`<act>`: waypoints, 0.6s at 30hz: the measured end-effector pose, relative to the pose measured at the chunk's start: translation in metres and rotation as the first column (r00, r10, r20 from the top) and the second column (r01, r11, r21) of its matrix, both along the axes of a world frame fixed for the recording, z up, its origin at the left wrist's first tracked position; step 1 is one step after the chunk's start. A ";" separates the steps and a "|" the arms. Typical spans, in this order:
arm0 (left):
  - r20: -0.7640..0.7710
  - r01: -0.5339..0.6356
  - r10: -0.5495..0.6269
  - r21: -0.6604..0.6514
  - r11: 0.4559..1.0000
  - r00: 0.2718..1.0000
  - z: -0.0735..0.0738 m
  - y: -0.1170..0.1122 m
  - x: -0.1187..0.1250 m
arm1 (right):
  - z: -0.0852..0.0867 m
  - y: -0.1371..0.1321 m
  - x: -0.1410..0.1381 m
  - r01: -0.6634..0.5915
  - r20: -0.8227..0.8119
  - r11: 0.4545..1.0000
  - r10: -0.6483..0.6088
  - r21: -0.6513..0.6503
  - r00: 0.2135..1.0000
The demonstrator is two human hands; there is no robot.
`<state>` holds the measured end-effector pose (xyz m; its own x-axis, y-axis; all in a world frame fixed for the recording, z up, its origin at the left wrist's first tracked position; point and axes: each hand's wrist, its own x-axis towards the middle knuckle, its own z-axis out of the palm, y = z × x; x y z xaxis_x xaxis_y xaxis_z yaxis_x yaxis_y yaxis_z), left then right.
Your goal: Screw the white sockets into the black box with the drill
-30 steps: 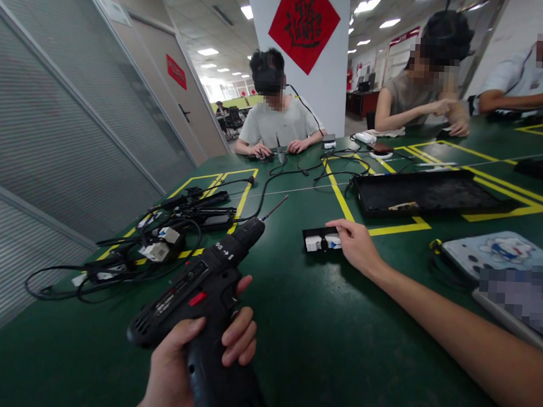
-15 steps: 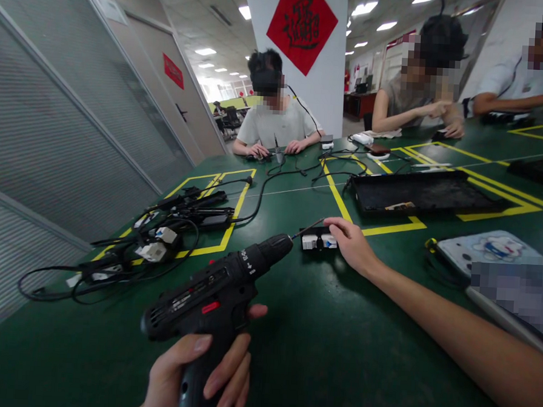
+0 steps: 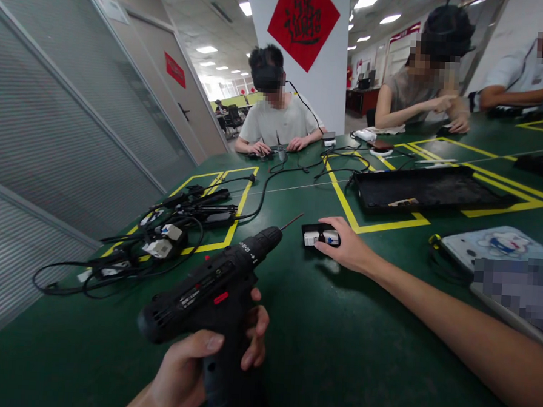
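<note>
My left hand [image 3: 199, 370] is wrapped round the grip of a black cordless drill [image 3: 212, 285] with a red switch. Its thin bit points up and right, toward a small black box [image 3: 318, 235] holding white parts. My right hand [image 3: 346, 247] reaches across the green table and rests on that box's right end, fingers curled over its edge and thumb at its near side. The bit's tip stops a little left of the box.
A tangle of black cables and adapters [image 3: 160, 240] lies to the left, across yellow floor-tape lines. A long black tray [image 3: 427, 190] sits beyond the box. A light blue pad [image 3: 492, 245] lies at the right. Three people sit along the far side of the table.
The drill swung right toward the box, then drew back a little and tilted up. My right hand pulled the box slightly nearer and curled more tightly over it.
</note>
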<state>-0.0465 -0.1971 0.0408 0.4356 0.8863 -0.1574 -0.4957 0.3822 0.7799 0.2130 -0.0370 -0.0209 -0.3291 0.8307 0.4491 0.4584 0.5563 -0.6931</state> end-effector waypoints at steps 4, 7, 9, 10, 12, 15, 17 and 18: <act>-0.019 -0.072 0.073 0.070 0.995 0.997 0.000 0.001 -0.001 | 0.000 0.000 0.000 0.005 0.001 1.000 -0.005 0.006 1.000; -0.075 -0.065 0.074 0.118 0.991 0.994 0.000 0.003 -0.005 | 0.000 0.000 0.000 0.011 0.015 1.000 -0.011 0.001 1.000; -0.130 -0.030 0.050 0.148 0.989 0.990 0.000 0.003 -0.007 | 0.001 -0.001 -0.001 0.007 0.026 1.000 -0.007 0.002 1.000; -0.156 -0.006 0.031 0.159 0.987 0.987 0.001 0.004 -0.008 | 0.001 -0.001 -0.001 0.002 0.030 1.000 -0.003 0.003 1.000; -0.184 0.033 -0.002 0.166 0.986 0.983 0.000 0.003 -0.009 | 0.001 -0.002 -0.002 -0.007 0.035 1.000 0.007 0.005 0.999; -0.170 0.039 -0.014 0.144 0.989 0.985 -0.001 0.003 -0.009 | 0.002 -0.002 -0.002 -0.005 0.036 1.000 0.005 0.008 0.999; -0.149 0.007 0.012 0.129 0.992 0.989 -0.002 0.004 -0.008 | 0.002 -0.003 -0.002 -0.004 0.039 1.000 0.004 0.005 0.999; -0.141 -0.006 0.023 0.124 0.992 0.990 -0.002 0.004 -0.008 | 0.002 -0.003 -0.002 -0.004 0.042 1.000 0.004 0.003 0.999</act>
<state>-0.0541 -0.1927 0.0383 0.4037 0.9086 -0.1067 -0.3812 0.2731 0.8832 0.2109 -0.0397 -0.0188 -0.3506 0.8280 0.4377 0.4847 0.5603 -0.6717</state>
